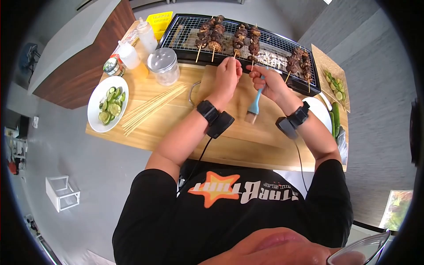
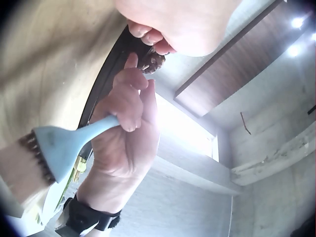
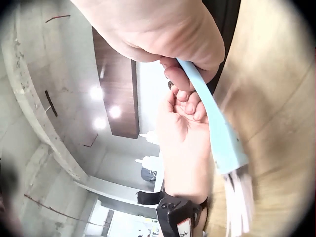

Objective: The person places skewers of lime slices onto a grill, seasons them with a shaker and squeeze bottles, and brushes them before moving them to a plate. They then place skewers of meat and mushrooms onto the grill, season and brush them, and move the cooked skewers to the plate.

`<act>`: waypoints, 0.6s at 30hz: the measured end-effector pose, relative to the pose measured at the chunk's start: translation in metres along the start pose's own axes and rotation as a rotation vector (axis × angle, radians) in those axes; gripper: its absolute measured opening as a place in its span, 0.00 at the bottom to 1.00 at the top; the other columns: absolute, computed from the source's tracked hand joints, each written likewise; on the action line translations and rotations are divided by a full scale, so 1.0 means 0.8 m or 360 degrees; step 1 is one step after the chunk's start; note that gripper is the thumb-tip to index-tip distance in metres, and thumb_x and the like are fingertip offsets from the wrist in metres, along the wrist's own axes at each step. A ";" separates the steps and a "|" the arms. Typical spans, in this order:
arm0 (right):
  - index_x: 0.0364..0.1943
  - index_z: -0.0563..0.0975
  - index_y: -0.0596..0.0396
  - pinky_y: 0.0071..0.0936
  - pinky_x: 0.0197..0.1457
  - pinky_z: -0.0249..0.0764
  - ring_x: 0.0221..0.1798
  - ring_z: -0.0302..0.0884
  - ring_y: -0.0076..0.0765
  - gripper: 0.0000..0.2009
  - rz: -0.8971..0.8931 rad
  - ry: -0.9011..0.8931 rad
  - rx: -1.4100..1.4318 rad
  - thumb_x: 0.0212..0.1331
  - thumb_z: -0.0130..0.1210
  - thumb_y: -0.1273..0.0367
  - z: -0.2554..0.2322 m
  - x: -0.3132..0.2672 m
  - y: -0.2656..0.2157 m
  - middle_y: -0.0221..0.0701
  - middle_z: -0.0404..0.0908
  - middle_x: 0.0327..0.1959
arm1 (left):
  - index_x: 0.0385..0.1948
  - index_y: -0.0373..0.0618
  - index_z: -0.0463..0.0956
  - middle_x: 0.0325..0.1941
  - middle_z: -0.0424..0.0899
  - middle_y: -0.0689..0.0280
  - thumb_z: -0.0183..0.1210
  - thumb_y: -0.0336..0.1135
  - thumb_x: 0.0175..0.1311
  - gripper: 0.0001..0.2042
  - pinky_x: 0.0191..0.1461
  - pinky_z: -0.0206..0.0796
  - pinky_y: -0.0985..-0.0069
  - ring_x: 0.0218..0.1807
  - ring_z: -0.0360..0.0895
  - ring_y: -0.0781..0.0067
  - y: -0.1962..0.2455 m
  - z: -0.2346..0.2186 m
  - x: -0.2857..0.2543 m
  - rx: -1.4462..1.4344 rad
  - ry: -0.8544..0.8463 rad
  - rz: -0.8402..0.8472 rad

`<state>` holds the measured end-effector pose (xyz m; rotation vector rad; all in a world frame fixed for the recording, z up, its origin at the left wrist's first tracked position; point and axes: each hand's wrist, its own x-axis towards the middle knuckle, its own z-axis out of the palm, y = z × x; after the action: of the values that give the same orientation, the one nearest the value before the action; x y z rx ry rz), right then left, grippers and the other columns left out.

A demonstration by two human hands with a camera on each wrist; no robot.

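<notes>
My left hand is at the front edge of the grill, its fingers curled and pinching the stick end of a browned meat skewer. Beside it, my right hand grips a light-blue basting brush in its curled fingers, bristles hanging toward the table. The thumb and index finger of that hand are right at the stick of another meat skewer. In the right wrist view the brush handle runs out from under the palm. The left wrist view shows its pale bristles.
More meat skewers lie on the grill at left and right. Bare bamboo sticks, a bowl of sliced cucumber, a lidded jar and squeeze bottles stand left. A white plate and whole cucumbers sit right.
</notes>
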<state>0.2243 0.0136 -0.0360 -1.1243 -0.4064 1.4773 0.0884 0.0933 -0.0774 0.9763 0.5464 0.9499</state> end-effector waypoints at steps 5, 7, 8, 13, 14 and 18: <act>0.37 0.75 0.62 0.14 0.20 0.53 0.18 0.56 0.14 0.07 -0.0278 0.0064 -0.0033 0.65 0.50 0.71 0.006 0.000 0.005 0.26 0.71 0.24 | 0.28 0.45 0.71 0.19 0.69 0.73 0.45 0.43 0.71 0.14 0.19 0.49 0.86 0.19 0.60 0.87 0.000 -0.001 0.001 0.0026 -0.0018 0.0087; 0.37 0.75 0.62 0.15 0.19 0.53 0.18 0.55 0.14 0.07 -0.0375 0.0113 -0.0162 0.64 0.50 0.71 0.009 -0.008 0.001 0.25 0.71 0.24 | 0.28 0.45 0.71 0.19 0.68 0.74 0.46 0.42 0.71 0.14 0.19 0.49 0.86 0.19 0.60 0.88 -0.003 -0.002 0.003 0.0072 -0.0028 0.0182; 0.37 0.75 0.62 0.15 0.19 0.53 0.18 0.55 0.14 0.07 -0.0423 0.0138 -0.0226 0.64 0.50 0.71 0.009 -0.012 -0.002 0.25 0.71 0.24 | 0.27 0.45 0.71 0.19 0.68 0.74 0.47 0.41 0.71 0.13 0.19 0.49 0.86 0.19 0.60 0.88 -0.003 -0.003 0.004 0.0107 -0.0032 0.0217; 0.35 0.75 0.62 0.14 0.18 0.53 0.17 0.57 0.13 0.08 -0.0371 0.0192 -0.0476 0.63 0.55 0.69 0.007 -0.016 -0.013 0.24 0.70 0.22 | 0.26 0.44 0.72 0.19 0.69 0.75 0.49 0.39 0.69 0.12 0.19 0.49 0.86 0.18 0.59 0.89 -0.004 -0.005 0.003 0.0306 -0.0025 0.0261; 0.35 0.75 0.62 0.14 0.18 0.53 0.17 0.57 0.13 0.08 -0.0332 0.0208 -0.0526 0.63 0.55 0.69 0.006 -0.015 -0.013 0.24 0.70 0.21 | 0.26 0.44 0.72 0.18 0.69 0.75 0.49 0.39 0.69 0.12 0.19 0.49 0.86 0.18 0.60 0.89 -0.006 -0.006 0.004 0.0304 -0.0032 0.0232; 0.35 0.75 0.62 0.14 0.17 0.52 0.16 0.56 0.14 0.08 -0.0241 0.0246 -0.0549 0.63 0.55 0.68 0.001 -0.006 -0.008 0.24 0.71 0.20 | 0.26 0.44 0.72 0.18 0.70 0.74 0.49 0.39 0.69 0.12 0.19 0.50 0.86 0.18 0.60 0.89 -0.009 -0.008 0.006 0.0259 -0.0058 0.0098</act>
<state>0.2269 0.0114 -0.0290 -1.4364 -0.6401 1.2058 0.0891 0.0988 -0.0867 1.1596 0.5724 0.9516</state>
